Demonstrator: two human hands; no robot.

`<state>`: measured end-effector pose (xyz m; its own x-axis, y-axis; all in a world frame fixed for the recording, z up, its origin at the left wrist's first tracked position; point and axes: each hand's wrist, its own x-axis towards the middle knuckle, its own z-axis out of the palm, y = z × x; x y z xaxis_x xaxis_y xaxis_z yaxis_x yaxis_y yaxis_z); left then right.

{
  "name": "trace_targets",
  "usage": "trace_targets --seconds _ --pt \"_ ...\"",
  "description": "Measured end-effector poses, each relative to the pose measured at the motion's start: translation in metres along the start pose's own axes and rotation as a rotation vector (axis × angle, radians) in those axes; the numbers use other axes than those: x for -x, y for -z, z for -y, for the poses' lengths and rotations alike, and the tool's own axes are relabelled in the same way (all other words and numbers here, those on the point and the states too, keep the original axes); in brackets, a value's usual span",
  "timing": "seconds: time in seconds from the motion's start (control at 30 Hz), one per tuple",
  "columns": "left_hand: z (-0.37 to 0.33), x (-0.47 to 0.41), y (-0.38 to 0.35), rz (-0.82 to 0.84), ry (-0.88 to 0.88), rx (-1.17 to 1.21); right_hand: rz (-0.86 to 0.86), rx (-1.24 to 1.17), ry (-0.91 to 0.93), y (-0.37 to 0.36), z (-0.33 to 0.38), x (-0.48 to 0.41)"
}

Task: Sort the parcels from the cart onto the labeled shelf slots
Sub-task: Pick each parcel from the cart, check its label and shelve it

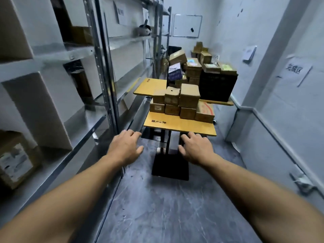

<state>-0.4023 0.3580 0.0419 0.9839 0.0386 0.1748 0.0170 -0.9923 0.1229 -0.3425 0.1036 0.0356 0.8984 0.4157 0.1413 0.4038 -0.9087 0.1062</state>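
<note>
The fingers point(135, 135) of the left hand point(125, 149) are spread and loosely bent, holding nothing. Those of the right hand point(196, 149) lie the same way, also empty. Both hands reach toward the near edge of the yellow desk point(178, 126). The right fingertips are just at that edge, and whether they touch it cannot be told. The left hand is off the desk's left corner. The cardboard parcels point(177, 102) sit stacked in two layers on the far half of the desk. Below the desk is its black base point(170, 166) on the grey floor point(157, 207). Behind the desk stand a second yellow top point(150, 85) and a black crate point(218, 86) piled with more boxes. Left of the desk runs the metal shelf rack point(103, 67).
</note>
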Motion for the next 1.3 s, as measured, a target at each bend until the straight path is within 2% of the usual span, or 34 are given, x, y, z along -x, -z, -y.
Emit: trace_targets --seconds 0.3,0.53,0.77,0.9,1.3 --pt "-0.040 -0.153 -0.024 0.049 -0.193 0.023 0.055 -0.012 -0.208 -0.031 -0.066 -0.078" --pt "-0.068 -0.263 -0.060 0.102 -0.280 0.043 0.055 -0.014 -0.259 -0.055 -0.127 -0.152" --pt "-0.105 -0.378 -0.084 0.079 -0.232 0.034 0.094 0.033 -0.221 -0.076 -0.206 -0.251" --pt "-0.119 -0.434 -0.100 0.058 -0.154 0.047 0.063 -0.017 -0.178 -0.088 -0.240 -0.313" --pt "-0.117 -0.578 -0.158 0.108 -0.106 0.174 0.069 -0.230 -0.270 -0.133 -0.289 -0.447"
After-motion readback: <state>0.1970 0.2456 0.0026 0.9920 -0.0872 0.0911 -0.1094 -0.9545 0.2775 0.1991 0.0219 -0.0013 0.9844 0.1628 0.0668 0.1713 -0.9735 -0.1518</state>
